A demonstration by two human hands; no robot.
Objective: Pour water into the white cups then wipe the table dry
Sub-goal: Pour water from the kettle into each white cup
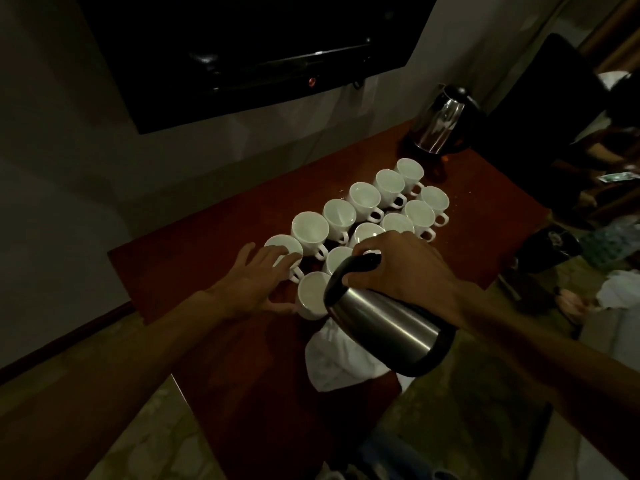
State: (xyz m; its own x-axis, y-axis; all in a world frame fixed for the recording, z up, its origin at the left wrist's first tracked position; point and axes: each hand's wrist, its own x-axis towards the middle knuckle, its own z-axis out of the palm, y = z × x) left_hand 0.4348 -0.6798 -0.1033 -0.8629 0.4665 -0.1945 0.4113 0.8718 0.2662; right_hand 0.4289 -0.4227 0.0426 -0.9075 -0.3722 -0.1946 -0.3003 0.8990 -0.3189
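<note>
Your right hand (pixel 398 268) grips a brushed-metal kettle (pixel 388 327) with a glossy black plastic handle. The white cups (pixel 310 227) look glazed and smooth; the bench (pixel 242 393) is polished reddish wood, with soft white cloth (pixel 339 362) at lower centre.

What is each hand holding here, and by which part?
The right hand holds the steel kettle by its black top handle. The left hand holds nothing; it rests open against the nearest white cups.

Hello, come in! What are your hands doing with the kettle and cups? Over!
Right hand tilting steel kettle over nearest cup. Left hand steadying cups. White cloth waiting beneath kettle.
</note>
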